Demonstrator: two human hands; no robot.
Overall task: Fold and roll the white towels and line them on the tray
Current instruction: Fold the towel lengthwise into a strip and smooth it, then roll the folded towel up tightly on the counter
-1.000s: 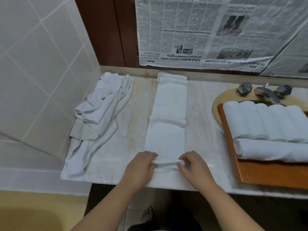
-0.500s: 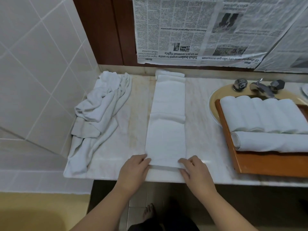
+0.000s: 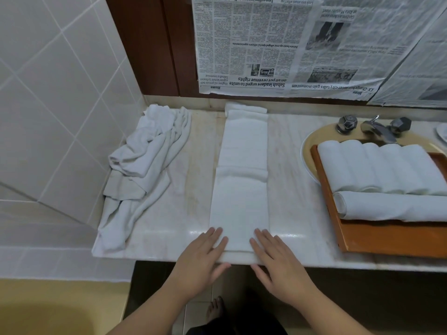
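Note:
A white towel (image 3: 242, 184), folded into a long narrow strip, lies on the marble counter (image 3: 290, 189) and runs from the back wall to the front edge. My left hand (image 3: 203, 257) and my right hand (image 3: 273, 257) lie flat with straight fingers on the strip's near end, one at each corner. At the right, a wooden tray (image 3: 387, 238) carries several rolled white towels (image 3: 377, 165) in a row, and one more roll (image 3: 391, 205) lies across in front of them.
A heap of crumpled white towels (image 3: 145, 160) lies at the counter's left end against the tiled wall. The tray sits over a sink (image 3: 312, 141) with a chrome tap (image 3: 377, 128). Newspaper (image 3: 290, 44) covers the wall behind. A bare foot (image 3: 215, 308) shows below the counter.
A second ago both hands were pinching the strip's near end with curled fingers. They have since slid to the front edge and flattened out, and the near end now lies smooth.

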